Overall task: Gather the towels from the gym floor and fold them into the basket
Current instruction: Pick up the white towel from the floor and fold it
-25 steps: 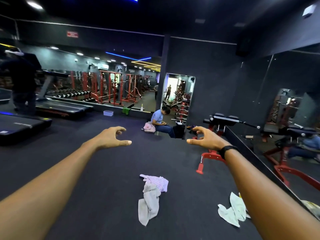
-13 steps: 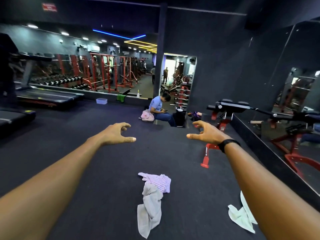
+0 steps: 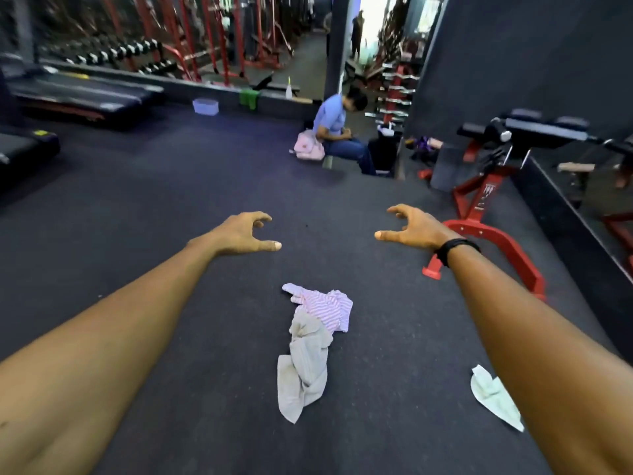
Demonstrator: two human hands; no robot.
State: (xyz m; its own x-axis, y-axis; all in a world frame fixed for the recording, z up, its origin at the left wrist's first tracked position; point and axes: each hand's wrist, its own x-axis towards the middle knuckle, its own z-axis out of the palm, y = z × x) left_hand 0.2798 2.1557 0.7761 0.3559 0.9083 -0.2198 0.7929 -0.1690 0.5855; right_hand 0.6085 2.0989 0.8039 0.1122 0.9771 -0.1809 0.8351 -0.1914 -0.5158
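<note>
Both my arms reach forward over the dark gym floor. My left hand (image 3: 243,234) and my right hand (image 3: 411,228) hover empty, fingers loosely curled, thumbs pointing at each other. On the floor below and between them lies a crumpled pink striped towel (image 3: 325,306), touching a grey towel (image 3: 305,365) nearer to me. A pale green towel (image 3: 493,395) lies at the right, partly hidden by my right forearm. A small pale basket (image 3: 205,106) stands far off by the back ledge, with a green cloth (image 3: 249,97) draped on that ledge beside it.
A red weight bench (image 3: 486,217) stands close at the right, by a mirrored wall. A person in a blue shirt (image 3: 335,128) sits ahead beside a pink bag (image 3: 308,147). Treadmills (image 3: 75,94) line the left; dumbbell racks fill the back.
The view has tilted downward and moved closer to the towels. Both hands stay empty and stretched forward in the same pose.
</note>
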